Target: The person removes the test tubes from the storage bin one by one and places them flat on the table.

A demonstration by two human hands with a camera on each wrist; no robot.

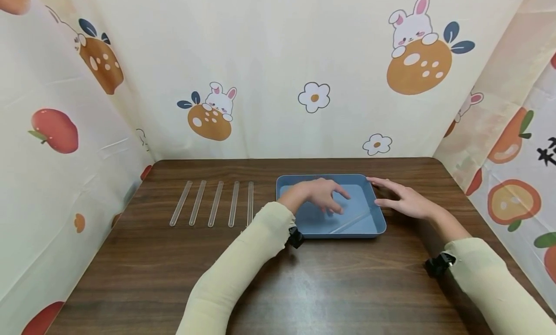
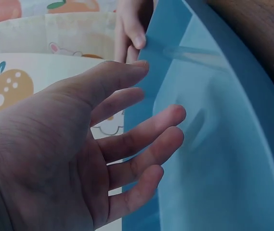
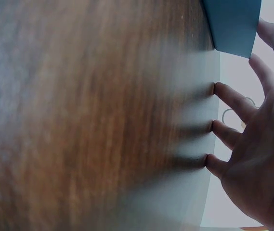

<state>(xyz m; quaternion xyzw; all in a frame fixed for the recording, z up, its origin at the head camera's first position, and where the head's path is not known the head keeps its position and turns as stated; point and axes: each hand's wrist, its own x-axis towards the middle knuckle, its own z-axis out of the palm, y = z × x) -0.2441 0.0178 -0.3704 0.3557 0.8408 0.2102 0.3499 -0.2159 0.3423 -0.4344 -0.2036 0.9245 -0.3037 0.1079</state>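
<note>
A shallow blue tray (image 1: 312,226) lies on the table. Inside it, toward the right, a slim clear tube (image 1: 351,222) rests at a slant; the left wrist view shows the same tube (image 2: 199,56) near the far end. Over the tray hovers my left hand (image 1: 322,193), its fingers spread and loosely bent, with nothing between them. My right hand (image 1: 406,200) is at the tray's right side, fingers extended, thumb and fingertips at the rim. In the right wrist view the other fingertips of that hand (image 3: 257,125) reach down near the tabletop.
Left of the tray, several clear tubes lie in a row, among them one tube (image 1: 216,204) in the middle. My left sleeve passes close to the rightmost tube (image 1: 250,200) and covers its lower end. A printed curtain (image 1: 269,118) borders the wooden table (image 1: 173,272).
</note>
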